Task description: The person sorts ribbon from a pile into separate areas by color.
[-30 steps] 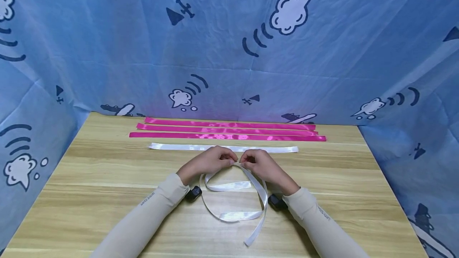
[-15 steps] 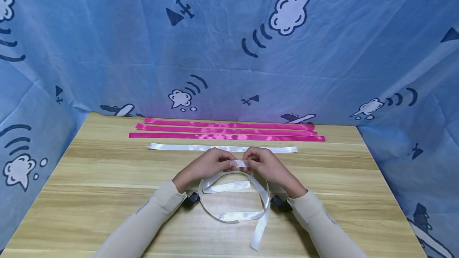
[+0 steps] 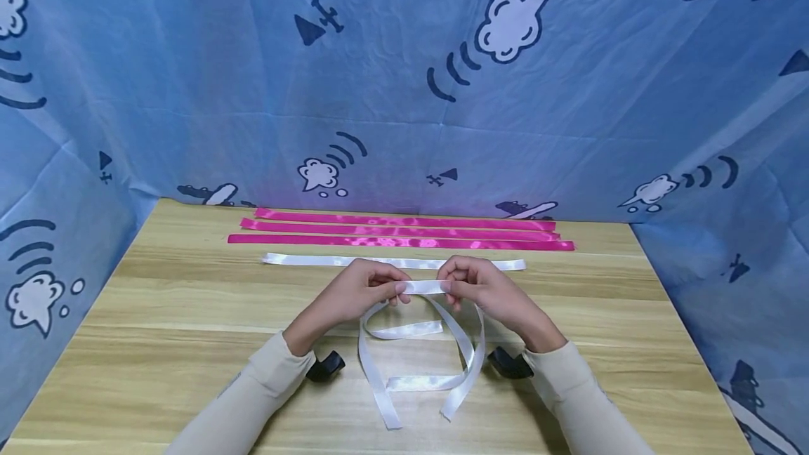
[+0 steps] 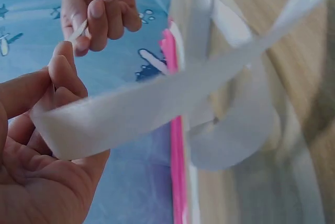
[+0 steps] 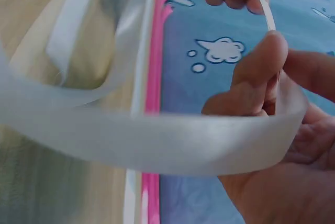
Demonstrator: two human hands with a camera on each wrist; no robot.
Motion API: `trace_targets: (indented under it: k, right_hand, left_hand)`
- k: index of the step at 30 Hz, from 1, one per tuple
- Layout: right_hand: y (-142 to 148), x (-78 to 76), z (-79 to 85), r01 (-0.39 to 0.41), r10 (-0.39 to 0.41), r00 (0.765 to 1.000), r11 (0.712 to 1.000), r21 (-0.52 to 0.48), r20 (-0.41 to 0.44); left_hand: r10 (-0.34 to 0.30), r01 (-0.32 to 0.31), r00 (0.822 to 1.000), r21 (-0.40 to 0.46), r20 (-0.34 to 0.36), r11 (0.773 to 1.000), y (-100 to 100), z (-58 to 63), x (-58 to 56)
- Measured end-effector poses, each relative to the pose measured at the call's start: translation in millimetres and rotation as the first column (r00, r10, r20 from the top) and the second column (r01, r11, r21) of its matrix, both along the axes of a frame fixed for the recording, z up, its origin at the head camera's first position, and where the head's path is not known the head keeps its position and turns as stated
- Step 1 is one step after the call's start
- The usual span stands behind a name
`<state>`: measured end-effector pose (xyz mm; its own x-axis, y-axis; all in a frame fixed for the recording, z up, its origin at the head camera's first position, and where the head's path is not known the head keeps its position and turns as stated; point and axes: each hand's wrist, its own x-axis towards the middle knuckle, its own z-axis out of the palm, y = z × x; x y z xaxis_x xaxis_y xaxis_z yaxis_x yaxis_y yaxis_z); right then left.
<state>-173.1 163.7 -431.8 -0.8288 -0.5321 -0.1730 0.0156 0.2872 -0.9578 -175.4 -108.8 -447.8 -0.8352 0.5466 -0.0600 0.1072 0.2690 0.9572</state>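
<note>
A white satin ribbon is stretched level between my two hands over the middle of the table, its ends hanging down toward the front. My left hand pinches it between thumb and fingers on one side, and my right hand does the same on the other. In the left wrist view the ribbon loops out over the palm. The right wrist view has the ribbon bending round behind the right fingers. Beneath, another curled white ribbon lies on the table, partly hidden by the held one.
Just beyond my hands a straight white ribbon lies across the wooden table. Behind it run three pink ribbons, side by side. A blue patterned cloth rises at the table's back and sides.
My hands have drawn apart sideways while keeping hold of the ribbon, so a longer stretch shows between them. Its left end has swung down toward the front edge.
</note>
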Motion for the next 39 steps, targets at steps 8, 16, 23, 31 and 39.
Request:
trace_targets:
  k: [8,16,23,31,39]
  right_hand:
    - [18.3,7.5,18.2,-0.023,0.023,0.999,1.0,-0.014,-0.04]
    - [36.9,12.7,29.5,-0.035,0.025,0.993,0.995,-0.088,-0.112]
    - [56.8,19.2,36.4,-0.018,0.003,0.991,0.994,-0.108,-0.137]
    - [77.6,21.9,39.0,0.006,-0.03,0.987,0.988,-0.156,-0.156]
    - [93.9,25.1,38.8,0.041,-0.068,0.988,0.981,-0.188,-0.137]
  left_hand:
    - [0.009,-0.011,0.999,0.064,0.033,0.998,-16.9,18.8,12.6]
    - [0.04,-0.047,0.997,0.1,0.068,0.994,-40.4,30.3,26.0]
    - [0.107,-0.111,0.992,0.063,0.072,0.992,-64.8,41.9,36.9]
    - [0.195,-0.197,0.98,0.027,0.049,0.98,-91.0,45.7,39.9]
    - [0.279,-0.279,0.96,0.001,0.025,0.96,-108.0,49.9,43.8]
